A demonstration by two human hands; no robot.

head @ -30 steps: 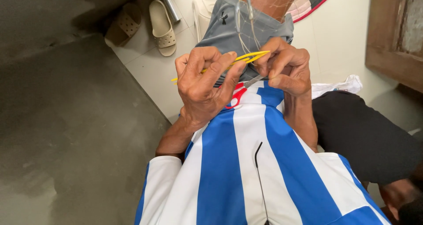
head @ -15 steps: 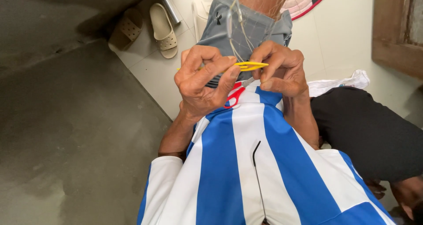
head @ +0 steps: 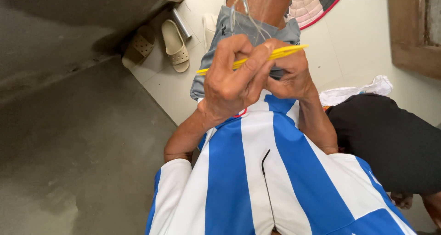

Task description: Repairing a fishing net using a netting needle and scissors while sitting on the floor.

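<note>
The person's left hand (head: 232, 81) is closed into a tight grip around a thin, flat yellow plastic needle (head: 257, 60) – the fingers curl over its middle. The right hand (head: 290, 74) is closed too, pinching the same needle near its pointed end. The needle lies nearly level in front of the chest, above the grey shorts (head: 243, 32). Fine pale threads (head: 248, 9) run up from the hands. The blue and white striped shirt (head: 257, 180) fills the foreground; two beige sandals (head: 161, 44) rest on the light floor – well apart from the hands.
</note>
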